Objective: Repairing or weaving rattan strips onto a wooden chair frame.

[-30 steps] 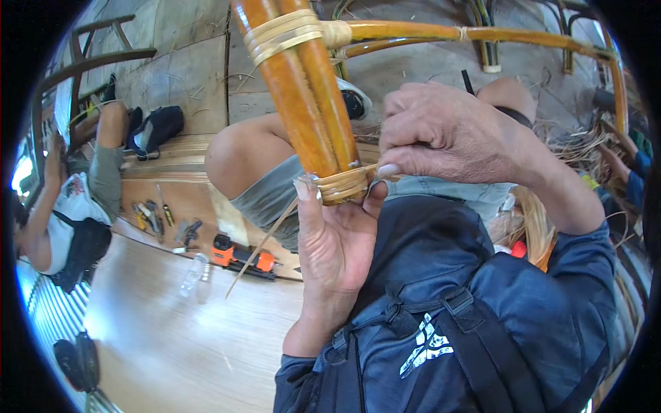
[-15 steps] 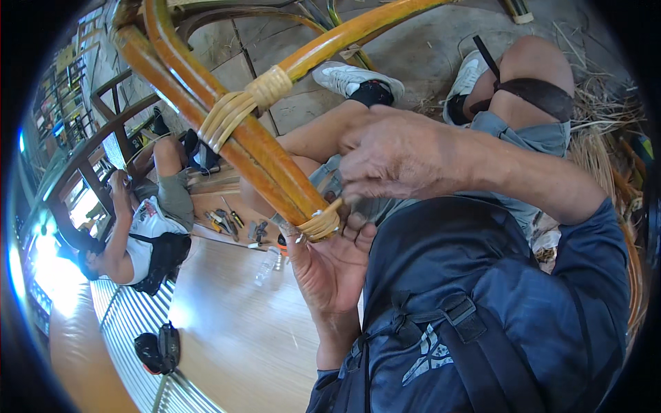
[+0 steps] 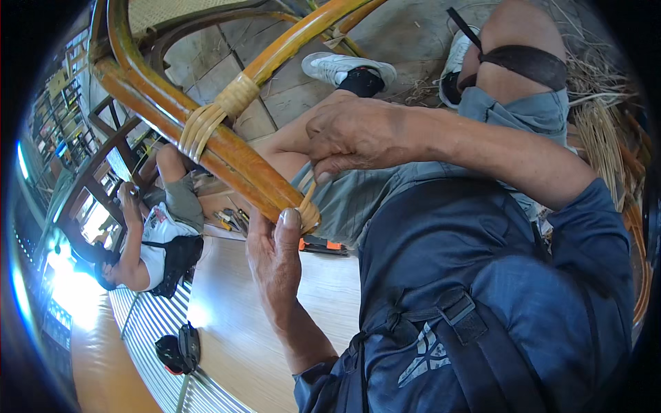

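A glossy orange-brown rattan frame [image 3: 237,155] of paired poles slants down toward me from the upper left. A pale cane binding [image 3: 200,129] wraps the joint where a branching pole meets it. At the lower end of the poles sits a second wrapping [image 3: 310,215] of thin cane strip. My left hand [image 3: 277,258] grips that end from below, its thumb pressed against the wrapping and its other fingers mostly hidden behind. My right hand [image 3: 351,134] is closed in a pinch above it, holding the loose cane strip [image 3: 308,186] that rises from the wrapping.
Several hand tools [image 3: 233,219] lie on the floor beyond my left hand, near an orange-and-black item [image 3: 325,246]. Another person [image 3: 148,234] sits at the left. A black cap-like object [image 3: 177,350] rests on a slatted surface. Loose fibre strands [image 3: 597,148] lie at the right.
The frame's lower end has shifted left and slightly up in view. My left hand has gone from spread open to thumb pressed on the wrapping. My right hand has drawn the strip upward.
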Available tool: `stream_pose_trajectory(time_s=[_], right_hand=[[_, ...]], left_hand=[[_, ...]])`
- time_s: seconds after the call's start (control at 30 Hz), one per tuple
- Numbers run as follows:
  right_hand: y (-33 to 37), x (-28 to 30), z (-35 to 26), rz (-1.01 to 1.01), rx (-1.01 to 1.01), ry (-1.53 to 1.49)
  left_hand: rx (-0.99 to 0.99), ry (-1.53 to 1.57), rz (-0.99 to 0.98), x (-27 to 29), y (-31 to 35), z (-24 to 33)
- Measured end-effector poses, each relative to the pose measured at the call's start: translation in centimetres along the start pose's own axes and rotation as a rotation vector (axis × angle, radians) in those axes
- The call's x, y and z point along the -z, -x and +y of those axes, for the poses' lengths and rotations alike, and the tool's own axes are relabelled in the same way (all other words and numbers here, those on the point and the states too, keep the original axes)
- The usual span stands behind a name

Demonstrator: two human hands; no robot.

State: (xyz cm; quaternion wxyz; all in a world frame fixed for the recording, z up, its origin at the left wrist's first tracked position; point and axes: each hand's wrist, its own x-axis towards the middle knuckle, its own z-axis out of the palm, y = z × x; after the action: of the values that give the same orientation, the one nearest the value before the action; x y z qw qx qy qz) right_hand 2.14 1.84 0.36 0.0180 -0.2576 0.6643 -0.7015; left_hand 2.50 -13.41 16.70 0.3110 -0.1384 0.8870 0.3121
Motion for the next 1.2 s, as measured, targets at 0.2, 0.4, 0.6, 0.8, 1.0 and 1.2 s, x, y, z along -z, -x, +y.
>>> stream_pose_trajectory(time_s=[0.2,0.4,0.6,0.8,1.0,1.2], right_hand=[[1.0,1.2,-0.8,-0.091,-0.196,0.14],[10.5,5.7,-6.5,0.677,-0.163,0.304],[30.3,4.5,-13.8,1.709,-0.871,0.52],[46.6,-2.7,-8.0,1.204,-1.353,1.214],[46.9,-4.2,-8.2,1.061,-1.609,1.197],[43.7,-5.3,-9.9,1.197,-1.245,1.289]], left_hand=[[-0.058,-0.092,-0.029,-0.7,-0.9,-0.6],[-0.075,-0.094,0.326,-0.2,-0.8,-2.5],[-0.317,0.149,0.151,-1.3,-1.7,-2.5],[-0.321,0.242,0.113,-1.2,-1.9,-2.8],[-0.35,0.242,0.0,-0.5,-3.0,-3.3],[-0.352,0.209,-0.053,-0.2,-2.8,-3.0]])
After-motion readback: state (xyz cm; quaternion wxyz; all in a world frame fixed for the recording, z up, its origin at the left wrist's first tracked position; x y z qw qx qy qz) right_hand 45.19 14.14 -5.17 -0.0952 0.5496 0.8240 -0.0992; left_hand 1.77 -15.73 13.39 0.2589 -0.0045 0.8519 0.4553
